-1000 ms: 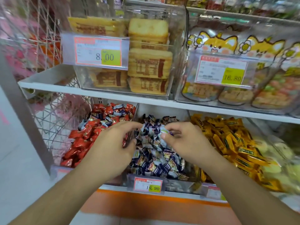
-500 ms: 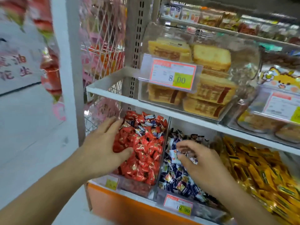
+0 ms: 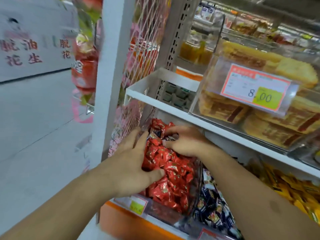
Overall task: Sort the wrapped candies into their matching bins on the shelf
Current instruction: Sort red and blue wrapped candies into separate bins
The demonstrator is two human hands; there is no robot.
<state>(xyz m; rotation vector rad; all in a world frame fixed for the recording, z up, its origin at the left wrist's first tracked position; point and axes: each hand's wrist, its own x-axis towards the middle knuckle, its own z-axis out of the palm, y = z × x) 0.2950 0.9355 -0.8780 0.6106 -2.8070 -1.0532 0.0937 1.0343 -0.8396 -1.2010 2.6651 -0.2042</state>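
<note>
- We read "8.00" on the yellow-and-red price tag (image 3: 258, 89) clipped to a clear bin of wrapped cakes (image 3: 245, 108).
- Our left hand (image 3: 131, 163) lies spread on crinkly red foil candies (image 3: 173, 174) in the leftmost bin.
- Our right hand (image 3: 185, 142) pinches dark-wrapped candies (image 3: 170, 136) atop that red pile.
- Blue-wrapped candies (image 3: 213, 208) fill the neighbouring bin.

We see the white shelf (image 3: 199, 122) hanging low over the red candy bin (image 3: 173, 210); the wire mesh panel (image 3: 131, 108) blocks its left, leaving entry only from the front.
</note>
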